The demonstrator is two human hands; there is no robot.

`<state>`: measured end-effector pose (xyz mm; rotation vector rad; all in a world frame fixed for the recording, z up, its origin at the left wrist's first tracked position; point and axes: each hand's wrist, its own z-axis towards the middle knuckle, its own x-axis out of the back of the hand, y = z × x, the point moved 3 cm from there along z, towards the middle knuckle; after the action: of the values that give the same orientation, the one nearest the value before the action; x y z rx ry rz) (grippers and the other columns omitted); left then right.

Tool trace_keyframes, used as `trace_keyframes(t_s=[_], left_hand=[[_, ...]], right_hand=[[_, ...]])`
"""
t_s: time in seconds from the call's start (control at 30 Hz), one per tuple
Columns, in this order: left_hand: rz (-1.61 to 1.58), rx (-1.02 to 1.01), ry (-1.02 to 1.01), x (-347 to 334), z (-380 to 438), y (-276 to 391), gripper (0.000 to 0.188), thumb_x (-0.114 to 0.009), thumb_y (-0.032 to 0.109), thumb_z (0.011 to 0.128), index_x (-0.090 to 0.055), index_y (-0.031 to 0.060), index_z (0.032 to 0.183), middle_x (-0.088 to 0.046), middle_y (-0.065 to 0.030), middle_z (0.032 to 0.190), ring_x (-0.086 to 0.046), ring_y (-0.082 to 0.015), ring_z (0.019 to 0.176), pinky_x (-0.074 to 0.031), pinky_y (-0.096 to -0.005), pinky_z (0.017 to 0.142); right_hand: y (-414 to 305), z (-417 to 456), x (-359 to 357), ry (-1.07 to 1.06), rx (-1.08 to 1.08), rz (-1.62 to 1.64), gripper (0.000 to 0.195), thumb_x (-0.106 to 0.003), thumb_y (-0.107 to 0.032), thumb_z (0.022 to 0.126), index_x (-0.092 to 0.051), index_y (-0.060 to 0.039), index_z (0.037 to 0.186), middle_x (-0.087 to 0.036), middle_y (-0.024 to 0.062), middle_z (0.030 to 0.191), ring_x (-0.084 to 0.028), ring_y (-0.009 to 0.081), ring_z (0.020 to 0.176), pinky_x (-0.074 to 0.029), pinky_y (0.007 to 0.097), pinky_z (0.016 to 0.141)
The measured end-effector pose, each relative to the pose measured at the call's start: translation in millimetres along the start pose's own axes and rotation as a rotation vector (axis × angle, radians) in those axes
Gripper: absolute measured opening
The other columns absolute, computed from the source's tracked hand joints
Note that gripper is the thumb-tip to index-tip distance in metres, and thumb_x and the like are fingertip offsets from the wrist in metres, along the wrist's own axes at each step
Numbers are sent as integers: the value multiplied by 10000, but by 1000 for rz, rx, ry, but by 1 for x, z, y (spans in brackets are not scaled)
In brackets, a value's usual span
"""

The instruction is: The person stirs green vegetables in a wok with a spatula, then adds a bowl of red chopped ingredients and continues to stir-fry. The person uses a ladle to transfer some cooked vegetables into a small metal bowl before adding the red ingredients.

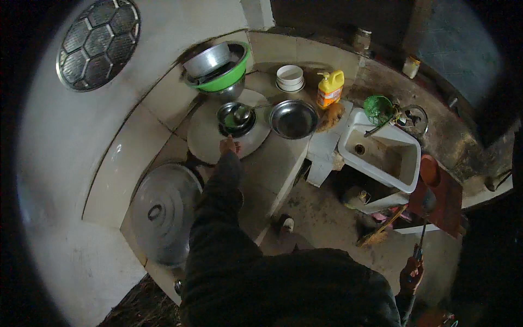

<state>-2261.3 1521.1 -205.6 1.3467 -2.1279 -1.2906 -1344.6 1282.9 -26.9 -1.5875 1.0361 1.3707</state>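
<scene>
My left hand (230, 146) reaches out to the near rim of a metal bowl (222, 116), its fingers closed at the edge. A ladle (244, 113) rests in that bowl, its handle pointing right. Beneath the bowl lies a round pale board or lid (204, 141). Just to the right sits a wide, shallow metal basin (293, 119). Low at the right, my right hand (412, 273) grips the handle of a long metal turner or ladle (428, 202); its rounded head is up, over a reddish-brown board.
A large metal lid (163, 216) covers the near left counter. Behind stand nested basins (229, 73), white bowls (290, 77) and a yellow pump jug (330, 90). Right are a white sink (380, 151), a green strainer (378, 109), a reddish-brown board (445, 200) and a broom (378, 235).
</scene>
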Motion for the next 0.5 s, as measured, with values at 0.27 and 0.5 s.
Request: trace_keyframes(t_s=[0.27,0.5], left_hand=[[263,189,-93,-10,91,46,451,-649,413,939,-553,-8,1070,-628,-182,723,-577,-236,494,-434,-374,410],[110,159,-3,10,165,48,337,-621,287,931,-595,-48,911,-627,-170,693,-602,-276,507,-502,-354,433]], right_hand=[[134,84,-102,473,281,76,313,-447,-375,1051,-525,-120,886,-456,-14,612,-297,60,435,-252,247,396],[170,116,-99,459,244,182,282,-437,-363,1054,-499,-110,944,-527,-2,695,-351,62,459,-307,263,402]])
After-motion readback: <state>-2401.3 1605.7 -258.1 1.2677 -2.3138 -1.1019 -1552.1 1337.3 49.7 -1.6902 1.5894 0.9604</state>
